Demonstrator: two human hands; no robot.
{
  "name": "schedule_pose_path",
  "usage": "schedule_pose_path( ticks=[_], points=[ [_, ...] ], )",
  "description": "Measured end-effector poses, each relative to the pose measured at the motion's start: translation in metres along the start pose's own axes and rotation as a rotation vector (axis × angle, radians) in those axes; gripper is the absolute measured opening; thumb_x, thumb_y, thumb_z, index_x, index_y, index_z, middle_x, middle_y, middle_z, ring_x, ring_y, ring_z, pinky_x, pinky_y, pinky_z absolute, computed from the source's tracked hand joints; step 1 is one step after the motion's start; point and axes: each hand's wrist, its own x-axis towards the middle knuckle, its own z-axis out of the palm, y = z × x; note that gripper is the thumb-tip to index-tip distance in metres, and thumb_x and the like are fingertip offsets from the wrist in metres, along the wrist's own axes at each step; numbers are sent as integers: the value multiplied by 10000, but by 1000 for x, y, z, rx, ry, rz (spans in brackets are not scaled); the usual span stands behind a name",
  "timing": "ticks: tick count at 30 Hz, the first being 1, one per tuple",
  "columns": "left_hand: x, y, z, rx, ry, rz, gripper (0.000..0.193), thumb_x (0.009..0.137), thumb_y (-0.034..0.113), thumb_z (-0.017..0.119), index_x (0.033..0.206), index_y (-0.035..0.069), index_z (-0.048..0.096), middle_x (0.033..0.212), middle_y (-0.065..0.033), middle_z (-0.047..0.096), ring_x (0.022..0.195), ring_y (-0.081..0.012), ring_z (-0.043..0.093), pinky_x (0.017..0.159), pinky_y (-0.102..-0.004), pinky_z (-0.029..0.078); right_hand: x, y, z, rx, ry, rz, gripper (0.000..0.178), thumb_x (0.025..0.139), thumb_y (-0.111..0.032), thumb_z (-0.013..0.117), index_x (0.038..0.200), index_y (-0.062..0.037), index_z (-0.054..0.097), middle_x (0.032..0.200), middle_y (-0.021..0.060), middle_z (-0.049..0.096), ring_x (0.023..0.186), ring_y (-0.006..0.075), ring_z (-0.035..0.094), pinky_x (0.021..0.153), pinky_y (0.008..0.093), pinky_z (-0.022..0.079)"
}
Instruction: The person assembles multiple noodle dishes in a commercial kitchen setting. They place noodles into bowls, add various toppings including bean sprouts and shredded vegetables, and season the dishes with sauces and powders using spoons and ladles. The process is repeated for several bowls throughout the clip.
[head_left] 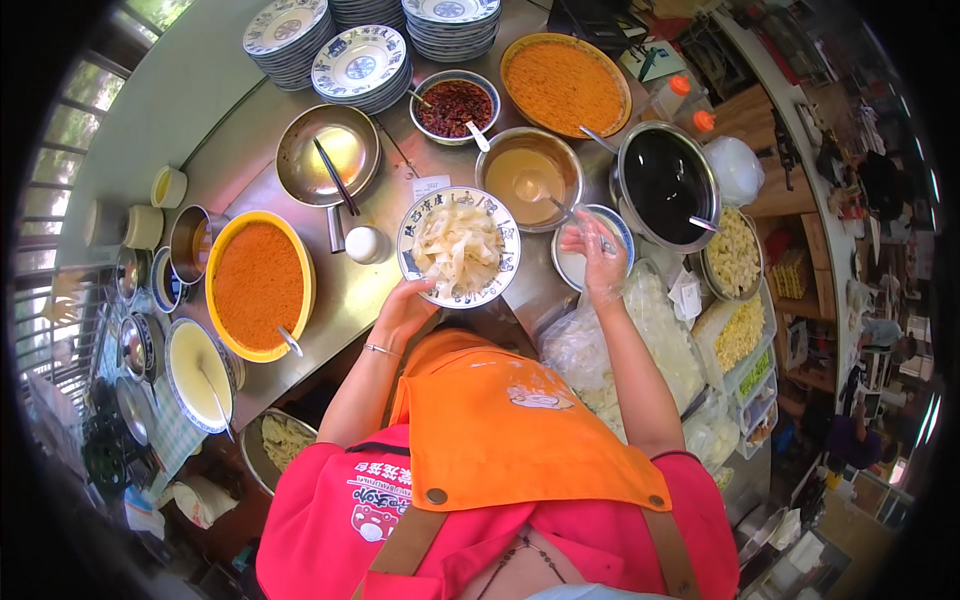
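In the head view, the left hand [408, 308], fingers curled under its rim, grips one round blue-and-white ceramic plate [511, 243] heaped with glossy, flat white noodles [458, 245]. The right hand [594, 252], fingers closed, holds one slim metal ladle [560, 206] dipping into smooth tan sauce [510, 165], left of that hand. Beyond the left hand stand four plate stacks [372, 97]; leftward, one yellow-rimmed basin [309, 275] of grainy orange powder [257, 285].

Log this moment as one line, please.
left hand: holds plate of flat noodles | right hand: grips ladle in tan sauce | nearby: frying pan with chopsticks
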Motion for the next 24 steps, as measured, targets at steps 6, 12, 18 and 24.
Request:
schedule_pose_path(
  ticks=[6, 12, 18, 24],
  points=[
    [30, -2, 10, -78, -69, -23, 632, 808, -34, 577, 1404, 4, 371, 1388, -153, 492, 1269, -279, 492, 1067, -439, 397, -63, -74, 23, -471, -193, -432, 269, 978, -65, 496, 1205, 47, 589, 994, 153, 677, 792, 188, 671, 720, 304, 564],
    [39, 3, 19, -60, -91, -31, 629, 807, -23, 566, 1405, -8, 369, 1406, -156, 476, 1289, -292, 470, 1102, -445, 362, -85, -88, 29, -737, -289, -814, 291, 954, -50, 514, 1223, 44, 574, 1032, 175, 677, 786, 224, 685, 722, 326, 554],
    [44, 6, 16, -41, -82, -32, 627, 810, -25, 567, 1406, -4, 373, 1402, -154, 482, 1287, -294, 476, 1095, -453, 370, -54, -68, 27, 535, 150, 139, 373, 988, -193, 518, 1235, 85, 535, 1036, 192, 667, 834, 245, 690, 773, 324, 583],
    [21, 18, 14, -42, -85, -8, 623, 810, -17, 585, 1399, -1, 384, 1387, -153, 495, 1270, -286, 493, 1075, -444, 395, 13, -13, 9, 455, 156, 213, 420, 985, -265, 543, 1244, 65, 533, 1077, 216, 653, 930, 247, 673, 824, 339, 568]
  ],
)
